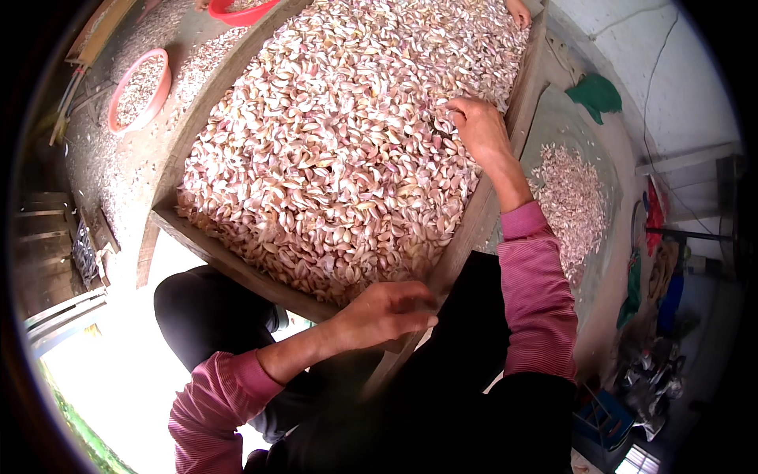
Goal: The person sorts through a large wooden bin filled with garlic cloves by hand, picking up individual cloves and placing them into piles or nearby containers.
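A wooden-sided tray [260, 286] is filled with a thick layer of loose garlic cloves [324, 166], whitish with pink and purple skins. Over its right part, my right hand [479, 130] reaches down to the cloves, fingers bent and drawn together; whatever is between the fingertips cannot be made out. Above the tray's near right corner hovers my left hand [385, 313]. Its thumb and forefinger are apart with nothing visible between them, and the other fingers are partly hidden.
Another person's hand [518, 13] rests at the tray's far right edge. At left stand a pink basin [164, 93] of cloves and a red basin [241, 14]. Small pieces lie heaped on a sheet [570, 201] at right, near a green cloth [596, 95].
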`<state>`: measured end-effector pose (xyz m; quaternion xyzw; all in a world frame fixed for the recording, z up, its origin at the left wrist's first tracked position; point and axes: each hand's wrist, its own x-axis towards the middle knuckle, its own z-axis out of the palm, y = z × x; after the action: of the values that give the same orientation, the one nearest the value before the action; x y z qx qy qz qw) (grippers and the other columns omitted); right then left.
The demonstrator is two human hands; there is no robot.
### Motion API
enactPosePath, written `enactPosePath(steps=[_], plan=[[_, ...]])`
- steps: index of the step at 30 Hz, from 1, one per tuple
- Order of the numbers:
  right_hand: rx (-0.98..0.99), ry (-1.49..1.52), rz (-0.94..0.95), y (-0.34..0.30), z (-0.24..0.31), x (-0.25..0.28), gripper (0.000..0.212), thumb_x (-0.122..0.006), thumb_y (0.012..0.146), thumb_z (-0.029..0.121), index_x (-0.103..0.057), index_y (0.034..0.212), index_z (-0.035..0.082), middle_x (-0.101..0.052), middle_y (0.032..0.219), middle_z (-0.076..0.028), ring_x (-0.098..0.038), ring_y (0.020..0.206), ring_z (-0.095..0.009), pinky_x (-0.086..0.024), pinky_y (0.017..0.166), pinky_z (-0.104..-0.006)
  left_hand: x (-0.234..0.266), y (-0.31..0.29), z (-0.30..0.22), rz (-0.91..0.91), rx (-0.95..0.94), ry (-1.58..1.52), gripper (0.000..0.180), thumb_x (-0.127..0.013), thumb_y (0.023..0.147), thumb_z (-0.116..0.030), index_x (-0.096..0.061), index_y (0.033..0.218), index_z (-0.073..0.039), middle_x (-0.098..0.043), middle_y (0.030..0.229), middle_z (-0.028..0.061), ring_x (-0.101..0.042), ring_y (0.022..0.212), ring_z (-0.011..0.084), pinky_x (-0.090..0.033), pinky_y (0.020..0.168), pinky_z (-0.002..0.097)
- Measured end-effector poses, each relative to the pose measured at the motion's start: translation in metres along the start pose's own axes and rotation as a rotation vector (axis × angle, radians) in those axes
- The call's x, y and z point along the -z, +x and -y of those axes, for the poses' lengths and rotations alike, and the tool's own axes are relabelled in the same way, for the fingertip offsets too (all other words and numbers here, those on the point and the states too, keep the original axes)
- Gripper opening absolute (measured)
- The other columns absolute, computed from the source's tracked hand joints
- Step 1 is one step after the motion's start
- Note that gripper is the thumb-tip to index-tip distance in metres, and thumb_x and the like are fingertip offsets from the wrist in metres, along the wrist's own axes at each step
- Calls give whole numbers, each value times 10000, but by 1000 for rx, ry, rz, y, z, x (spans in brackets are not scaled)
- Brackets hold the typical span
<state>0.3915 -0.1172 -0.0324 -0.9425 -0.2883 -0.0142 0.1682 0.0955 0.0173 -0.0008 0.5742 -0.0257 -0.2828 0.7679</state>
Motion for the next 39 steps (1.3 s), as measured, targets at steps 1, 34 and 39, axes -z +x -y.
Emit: enactPosePath(steps=[1,34,39], plan=[[52,55,-20,1,6,-2,222,-614,861,80,-685,1070,55,-673,1032,-201,-660,913,-366,-519,815,-440,1,0,-2,-33,-70,15,314,-700,886,-267,-634,1084,-33,-613,871,49,-576,824,121,-467,710,283],[-298,-71,396,-19,98,-23,651,-425,1014,363,-166,1527,58,-112,1589,-235,-89,1472,-404,-150,1194,-541,-3,10,19,-91,-170,205,289,-659,889,-288,-645,1026,-34,-613,883,121,-591,845,219,-481,745,356],[202,235,146,-48,118,-37,440,-585,953,227,-506,1375,128,-403,1469,-139,-377,1345,-315,-319,1124,-449,-11,11,24,-68,-43,188,298,-699,859,-308,-656,1022,-61,-624,839,118,-595,810,187,-486,734,346]])
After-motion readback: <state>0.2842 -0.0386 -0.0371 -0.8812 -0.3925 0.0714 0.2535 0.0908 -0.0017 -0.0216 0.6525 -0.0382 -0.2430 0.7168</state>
